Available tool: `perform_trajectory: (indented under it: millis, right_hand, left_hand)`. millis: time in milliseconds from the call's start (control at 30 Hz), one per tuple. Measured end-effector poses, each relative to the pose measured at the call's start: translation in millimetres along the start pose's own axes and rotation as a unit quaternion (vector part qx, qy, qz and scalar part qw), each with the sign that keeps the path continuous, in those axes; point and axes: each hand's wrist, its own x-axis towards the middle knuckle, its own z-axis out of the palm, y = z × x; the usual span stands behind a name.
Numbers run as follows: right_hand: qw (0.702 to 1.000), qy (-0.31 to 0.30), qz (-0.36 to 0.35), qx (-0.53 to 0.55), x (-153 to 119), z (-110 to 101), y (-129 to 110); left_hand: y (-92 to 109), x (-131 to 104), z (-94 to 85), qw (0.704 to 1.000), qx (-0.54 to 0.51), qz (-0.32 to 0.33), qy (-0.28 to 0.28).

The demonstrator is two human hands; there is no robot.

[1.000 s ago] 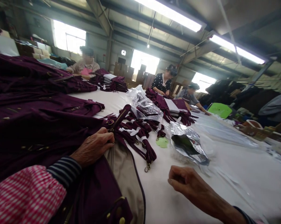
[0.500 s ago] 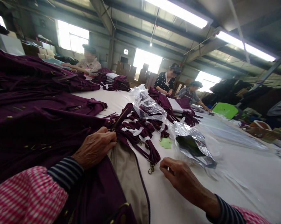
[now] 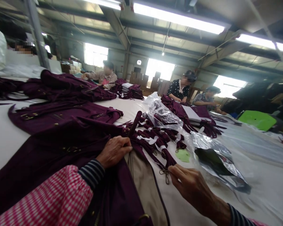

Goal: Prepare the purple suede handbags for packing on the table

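Handbag [image 3: 119,191] in deep purple lies open beneath a left hand [image 3: 115,152], with a right hand [image 3: 190,180] at a strap bundle [image 3: 167,157].

From the left, the handbag spreads across the near left of a white-covered table [image 3: 181,208], soft and creased, with small brass-coloured fittings. Crossing it from the lower left, a forearm in a pink checked sleeve [image 3: 61,194] with a striped cuff ends in the left hand, palm down, knuckles raised, fingers curled closed on the top edge of the handbag. Right of those fingers, the unzipped side gapes, showing smooth beige lining [image 3: 143,179] bordered by a dark zipper edge.

Next comes the strap bundle, purple and wrapped in white, its metal clasp [image 3: 166,177] hanging at the near end. The right hand reaches in from the lower right, wrist low, fingers and thumb narrowed, fingertips touching the bundle's end beside the clasp; whether they grip it, I cannot tell. Just beyond lies a silvery plastic packet [image 3: 216,160].
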Motion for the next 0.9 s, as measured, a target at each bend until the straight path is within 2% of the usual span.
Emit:
perform_trajectory:
  millis: [100,167,367,500,900]
  right_hand:
    - [0.999,0.025,-0.001,0.035,26,-7,-14]
    - [0.999,0.01,-0.001,0.05,44,-5,-26]
    - [0.999,-0.03,0.008,-0.01,87,28,-51]
    - [0.997,-0.061,0.025,-0.048,95,40,-56]
    - [0.992,-0.09,0.051,-0.07,98,36,-60]
  left_hand:
    - [1,2,-3.1,0.999,-0.045,-0.02,0.003]
    - [2,2,-4.6,0.997,-0.063,-0.034,0.005]
    - [4,1,-7.4,0.996,-0.07,-0.053,0.01]
    - [6,1,-8.8,0.996,-0.071,-0.055,0.011]
    - [8,-1,-8.8,0.997,-0.055,-0.047,0.01]
